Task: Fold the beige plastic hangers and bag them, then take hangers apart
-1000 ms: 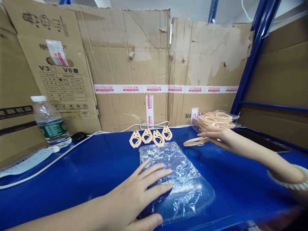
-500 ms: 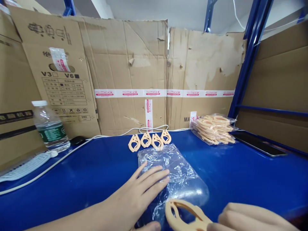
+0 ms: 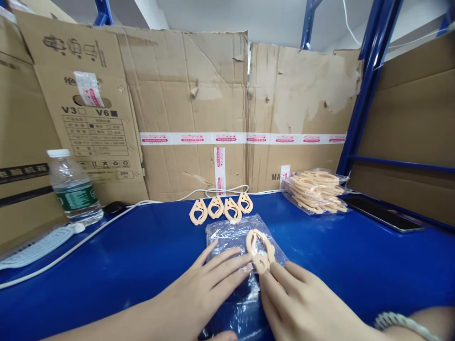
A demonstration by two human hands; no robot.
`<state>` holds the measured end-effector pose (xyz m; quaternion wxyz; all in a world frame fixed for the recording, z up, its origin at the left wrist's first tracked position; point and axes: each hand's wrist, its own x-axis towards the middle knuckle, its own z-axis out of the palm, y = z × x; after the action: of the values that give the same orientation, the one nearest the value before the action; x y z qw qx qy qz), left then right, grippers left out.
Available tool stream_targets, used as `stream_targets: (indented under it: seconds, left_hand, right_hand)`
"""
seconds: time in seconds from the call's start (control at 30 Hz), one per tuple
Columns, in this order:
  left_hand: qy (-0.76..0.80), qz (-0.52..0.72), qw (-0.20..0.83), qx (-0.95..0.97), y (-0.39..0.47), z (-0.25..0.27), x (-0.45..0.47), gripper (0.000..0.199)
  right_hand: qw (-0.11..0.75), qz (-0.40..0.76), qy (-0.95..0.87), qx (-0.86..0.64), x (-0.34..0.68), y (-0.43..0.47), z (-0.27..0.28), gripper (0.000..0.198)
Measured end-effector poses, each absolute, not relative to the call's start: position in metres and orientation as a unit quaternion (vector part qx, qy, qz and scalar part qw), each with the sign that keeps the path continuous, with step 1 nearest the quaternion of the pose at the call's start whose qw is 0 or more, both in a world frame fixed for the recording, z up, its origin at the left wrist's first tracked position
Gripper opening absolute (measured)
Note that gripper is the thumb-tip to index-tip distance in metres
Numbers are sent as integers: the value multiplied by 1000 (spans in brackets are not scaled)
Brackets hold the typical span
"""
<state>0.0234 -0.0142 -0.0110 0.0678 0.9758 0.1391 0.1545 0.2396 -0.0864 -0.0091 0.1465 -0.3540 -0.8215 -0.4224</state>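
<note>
A clear plastic bag [image 3: 234, 234] lies on the blue table [image 3: 142, 246] in front of me. My left hand [image 3: 209, 284] rests flat on the bag with its fingers spread. My right hand [image 3: 295, 303] holds a peach plastic clip [image 3: 259, 248] by its near end, with the clip over the bag's right part. A row of several more peach clips [image 3: 221, 208] lies just beyond the bag. A bag stuffed with peach clips [image 3: 316, 189] sits at the back right.
Flattened cardboard boxes [image 3: 192, 104] wall off the back and left. A water bottle [image 3: 73, 187], a black mouse [image 3: 114, 207], a white cable [image 3: 106, 220] and a white ribbed item [image 3: 39, 244] sit at the left. A dark phone [image 3: 382, 213] lies at the right by a blue post [image 3: 366, 85].
My right hand left the clip stack at the back right with one peach clip and brought it down onto the bag beside my left hand. The left hand stayed put.
</note>
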Motion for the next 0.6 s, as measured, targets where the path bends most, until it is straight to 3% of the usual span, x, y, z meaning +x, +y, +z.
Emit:
stream_targets:
  seconds: [0.27, 0.33, 0.47, 0.6]
  left_hand:
    - [141, 160, 70, 974, -14, -12, 24, 70]
    - [145, 158, 72, 974, -14, -12, 24, 71]
    - [137, 162, 76, 974, -13, -14, 24, 74]
    - [150, 149, 75, 974, -12, -13, 22, 82]
  right_hand:
    - [122, -430, -772, -451, 254, -55, 1, 17]
    - [91, -375, -797, -464, 265, -54, 7, 22]
    - [66, -203, -867, -450, 285, -71, 29, 54]
    - [59, -94, -916, -385, 289, -89, 52, 46]
